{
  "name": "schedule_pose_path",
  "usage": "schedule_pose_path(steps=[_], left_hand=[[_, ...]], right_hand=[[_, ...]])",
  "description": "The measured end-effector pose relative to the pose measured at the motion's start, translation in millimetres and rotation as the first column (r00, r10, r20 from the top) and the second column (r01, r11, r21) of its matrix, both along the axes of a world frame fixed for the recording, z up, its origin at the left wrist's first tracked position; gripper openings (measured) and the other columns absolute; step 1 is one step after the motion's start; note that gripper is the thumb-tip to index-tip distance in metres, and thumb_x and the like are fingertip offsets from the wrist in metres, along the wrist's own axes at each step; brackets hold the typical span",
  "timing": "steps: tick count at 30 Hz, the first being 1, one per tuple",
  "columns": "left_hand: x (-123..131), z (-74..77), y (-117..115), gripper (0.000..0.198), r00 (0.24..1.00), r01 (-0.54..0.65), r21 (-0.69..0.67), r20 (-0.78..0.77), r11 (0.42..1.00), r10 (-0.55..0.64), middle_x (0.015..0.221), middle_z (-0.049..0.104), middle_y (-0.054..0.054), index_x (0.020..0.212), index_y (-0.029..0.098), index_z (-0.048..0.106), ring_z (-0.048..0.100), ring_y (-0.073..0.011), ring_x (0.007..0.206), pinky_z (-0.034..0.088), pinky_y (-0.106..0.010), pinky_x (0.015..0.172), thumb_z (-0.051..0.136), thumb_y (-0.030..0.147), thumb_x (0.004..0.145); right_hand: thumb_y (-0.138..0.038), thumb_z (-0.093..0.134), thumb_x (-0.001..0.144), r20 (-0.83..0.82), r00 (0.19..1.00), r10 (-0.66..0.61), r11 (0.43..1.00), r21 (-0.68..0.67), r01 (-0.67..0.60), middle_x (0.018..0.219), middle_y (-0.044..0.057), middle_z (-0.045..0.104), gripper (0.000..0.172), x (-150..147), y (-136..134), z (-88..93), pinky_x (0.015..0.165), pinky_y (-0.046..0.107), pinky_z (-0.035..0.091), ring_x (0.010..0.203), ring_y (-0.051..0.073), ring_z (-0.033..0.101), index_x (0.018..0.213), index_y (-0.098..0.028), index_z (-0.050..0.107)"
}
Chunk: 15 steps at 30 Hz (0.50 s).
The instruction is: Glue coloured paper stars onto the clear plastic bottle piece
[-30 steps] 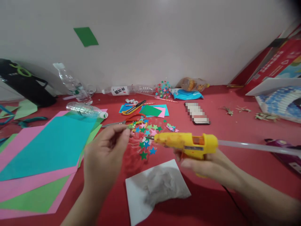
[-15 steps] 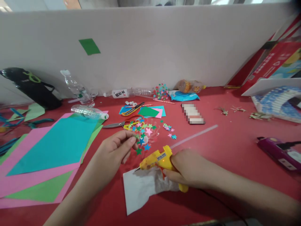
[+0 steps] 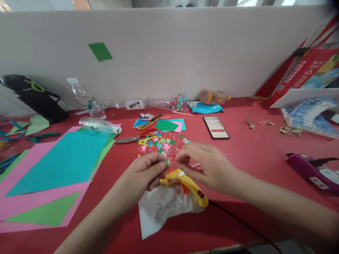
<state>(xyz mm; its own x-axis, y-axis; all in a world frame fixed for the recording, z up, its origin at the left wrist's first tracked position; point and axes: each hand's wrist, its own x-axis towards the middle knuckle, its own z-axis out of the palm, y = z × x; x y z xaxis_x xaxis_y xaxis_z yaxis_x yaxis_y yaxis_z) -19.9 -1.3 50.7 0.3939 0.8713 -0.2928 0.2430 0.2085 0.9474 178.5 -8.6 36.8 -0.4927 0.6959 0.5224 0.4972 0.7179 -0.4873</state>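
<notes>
A small light-green paper star (image 3: 168,162) is pinched between the thumb and fingertips of my left hand (image 3: 148,169). Just to its right, my right hand (image 3: 209,165) hovers open, thumb and fingers apart, with nothing visible between them. Below both hands a yellow hot glue gun (image 3: 194,185) lies on a crumpled white tissue (image 3: 156,208), its nozzle partly hidden by my left fingers. Behind the hands, several coloured paper stars (image 3: 156,143) lie spread over a clear plastic piece. A clear glue stick (image 3: 196,164) is mostly covered by my right hand.
Scissors (image 3: 128,139), a phone (image 3: 215,127) and a star-covered ball (image 3: 180,103) lie farther back. Coloured paper sheets (image 3: 60,162) and a plastic bottle (image 3: 99,126) are on the left. A purple power strip (image 3: 314,173) is at the right; the glue gun's cord (image 3: 243,225) runs toward the front edge.
My right hand has let go of the glue gun, now resting on the tissue, and risen toward the star. My left hand has moved right with the green star.
</notes>
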Motion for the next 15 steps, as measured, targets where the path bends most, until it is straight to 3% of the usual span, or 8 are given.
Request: schedule_pose_path(steps=[3, 7, 15], left_hand=[[0, -0.4, 0, 0.022, 0.999, 0.0, -0.035, 0.037, 0.999, 0.002, 0.06, 0.048, 0.004, 0.075, 0.017, 0.059, 0.031, -0.0037, 0.044, 0.02, -0.018, 0.041, 0.062, 0.039, 0.073], [-4, -2.6, 3, 0.021, 0.996, -0.026, -0.145, 0.075, 0.989, 0.037, 0.064, 0.054, 0.001, 0.078, 0.017, 0.064, 0.036, -0.0048, 0.046, 0.022, -0.019, 0.044, 0.066, 0.037, 0.069], [-4, -7.3, 8, 0.021, 0.992, 0.06, -0.242, 0.121, 0.968, -0.031, 0.062, 0.056, 0.0, 0.079, 0.017, 0.067, 0.036, -0.005, 0.046, 0.023, -0.018, 0.042, 0.067, 0.037, 0.073]], right_hand=[[-0.015, 0.054, 0.092, -0.102, 0.989, 0.107, 0.986, -0.115, -0.118, 0.096, 0.003, 0.071, 0.011, -3, 9, 3.6, 0.078, 0.025, 0.05, 0.087, 0.013, 0.065, 0.098, -0.019, 0.062], [-0.019, 0.062, 0.09, -0.262, 0.947, 0.184, 0.929, -0.267, -0.255, 0.094, 0.003, 0.071, 0.007, -1, 20, -3.7, 0.082, 0.027, 0.051, 0.09, 0.014, 0.065, 0.096, -0.018, 0.065], [-0.017, 0.062, 0.091, -0.303, 0.916, 0.263, 0.907, -0.246, -0.342, 0.088, 0.002, 0.067, 0.005, 1, 27, -9.0, 0.083, 0.029, 0.049, 0.088, 0.014, 0.062, 0.086, -0.018, 0.064]])
